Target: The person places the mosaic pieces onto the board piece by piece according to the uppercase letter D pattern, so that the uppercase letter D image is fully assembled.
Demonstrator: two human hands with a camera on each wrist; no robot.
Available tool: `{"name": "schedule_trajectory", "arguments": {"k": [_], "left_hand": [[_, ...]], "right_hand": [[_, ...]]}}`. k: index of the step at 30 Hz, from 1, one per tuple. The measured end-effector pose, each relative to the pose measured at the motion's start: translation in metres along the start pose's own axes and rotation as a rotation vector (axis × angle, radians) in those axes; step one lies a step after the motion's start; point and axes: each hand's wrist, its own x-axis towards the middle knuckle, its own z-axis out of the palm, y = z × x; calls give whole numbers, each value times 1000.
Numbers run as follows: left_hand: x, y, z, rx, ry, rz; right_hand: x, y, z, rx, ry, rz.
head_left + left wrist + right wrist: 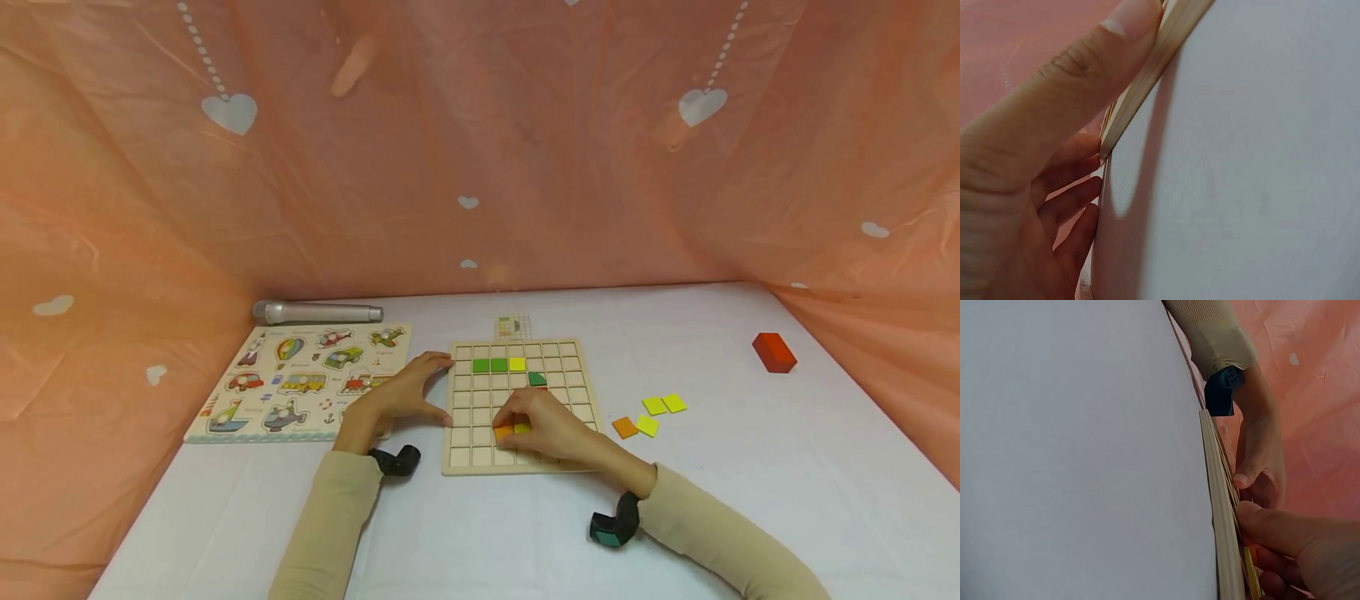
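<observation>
A wooden grid board (461, 458) lies flat in the middle of the table. My left hand (401, 392) is spread along its left side, with thumb and fingertips touching the edge; the left wrist view shows the thumb (1094, 59) against the wooden rim. Over the lower middle of the board, my right hand (546, 423) pinches an orange square tile (504, 434) between thumb and fingers, right at a grid cell. Beside that tile sits a yellow tile (522, 428), partly hidden by the hand. Two green tiles (491, 366), another yellow tile (517, 364) and a dark green rounded piece (537, 379) lie in upper cells.
Right of the board lie a loose orange tile (625, 427) and several yellow tiles (654, 406). A red block (774, 352) is farther right. At left are a vehicle picture puzzle (300, 408) and a silver microphone (318, 312). A small patterned card (512, 326) lies behind the board.
</observation>
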Motion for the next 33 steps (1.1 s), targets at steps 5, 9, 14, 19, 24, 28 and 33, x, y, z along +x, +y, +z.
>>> {"name": "schedule_trajectory", "arguments": {"k": [5, 9, 14, 19, 24, 28, 33], "left_hand": [[0, 1, -1, 6, -1, 11], [-1, 1, -1, 4, 1, 14], [0, 1, -1, -9, 4, 13], [1, 1, -1, 0, 2, 10], [0, 1, -1, 25, -1, 15], [0, 1, -1, 20, -7, 6], [-1, 0, 0, 13, -6, 2]], "right_hand": [[0, 1, 0, 8, 7, 16], [1, 3, 2, 2, 16, 16], [3, 6, 6, -22, 34, 0], [4, 6, 5, -42, 34, 2], [5, 4, -9, 3, 31, 18], [1, 9, -27, 56, 30, 11], [-18, 24, -53, 112, 8, -34]]}}
